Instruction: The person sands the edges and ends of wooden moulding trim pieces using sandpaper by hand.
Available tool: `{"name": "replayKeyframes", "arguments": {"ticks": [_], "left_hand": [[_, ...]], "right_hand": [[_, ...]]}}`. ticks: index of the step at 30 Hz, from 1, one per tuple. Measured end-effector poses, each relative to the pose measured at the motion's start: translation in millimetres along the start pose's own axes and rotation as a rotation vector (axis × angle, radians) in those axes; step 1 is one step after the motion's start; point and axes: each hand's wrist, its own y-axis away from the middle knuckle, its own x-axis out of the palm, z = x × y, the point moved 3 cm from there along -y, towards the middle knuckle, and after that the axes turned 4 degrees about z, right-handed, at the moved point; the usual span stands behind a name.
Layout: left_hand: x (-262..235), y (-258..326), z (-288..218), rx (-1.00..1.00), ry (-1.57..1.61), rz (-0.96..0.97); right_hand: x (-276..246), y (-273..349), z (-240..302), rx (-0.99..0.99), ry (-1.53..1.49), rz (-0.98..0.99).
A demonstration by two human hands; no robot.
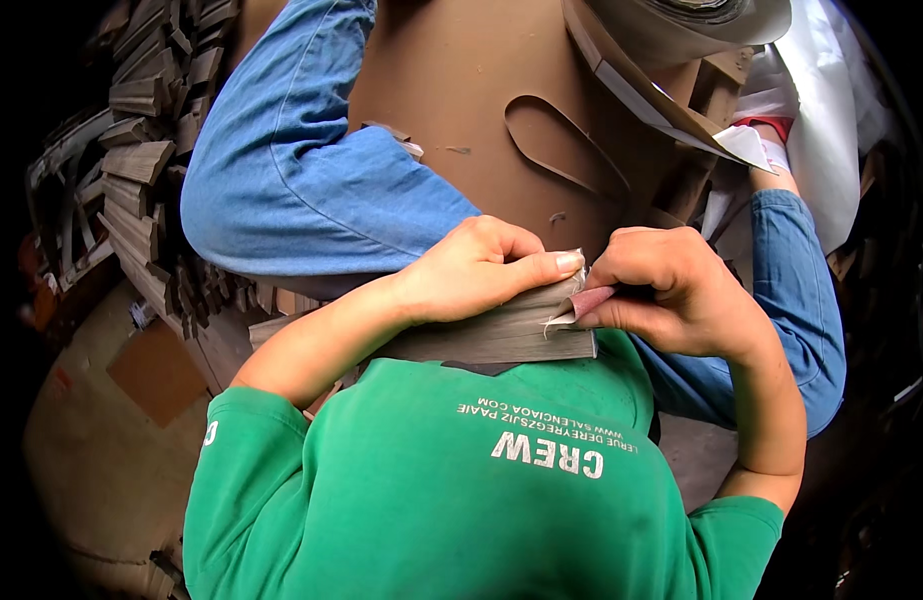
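Note:
Across my lap lies a grey-brown wooden moulding strip [501,335], its end at the right close to my right hand. My left hand [471,265] is closed on the upper edge of this strip, the thumb pressed along it near the end; its other fingers are partly hidden behind the wood. Pinched between thumb and fingers of my right hand [676,285] is a small folded piece of reddish sandpaper [587,303] with a pale, frayed edge. The sandpaper is at the strip's end, seemingly against its face.
Many similar moulding pieces [136,165] are stacked at the left. Ahead, a brown board [431,70] carries a loose curled strip [526,100] and small scraps. A large roll [701,30] and white sheeting [821,130] stand at the far right. My bent legs [311,190] flank the board.

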Motion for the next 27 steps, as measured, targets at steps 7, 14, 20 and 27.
{"name": "replayKeyframes", "arguments": {"ticks": [7,14,20,27], "left_hand": [[0.0,1.7,-7.4,-0.062,-0.064,0.082],[-1.9,-4.7,7.4,0.045,0.04,0.003],[-3.8,-3.5,2.9,0.014,0.121,0.0],[-3.2,-0.8,-1.2,-0.033,0.008,-0.029]], "right_hand": [[2.6,-5.3,-3.4,-0.073,0.078,-0.038],[19.2,0.5,-2.9,-0.319,0.515,-0.208],[24.6,7.1,-7.6,-0.557,0.739,-0.463],[-4.1,20.5,-15.1,0.173,-0.374,-0.56]]}}
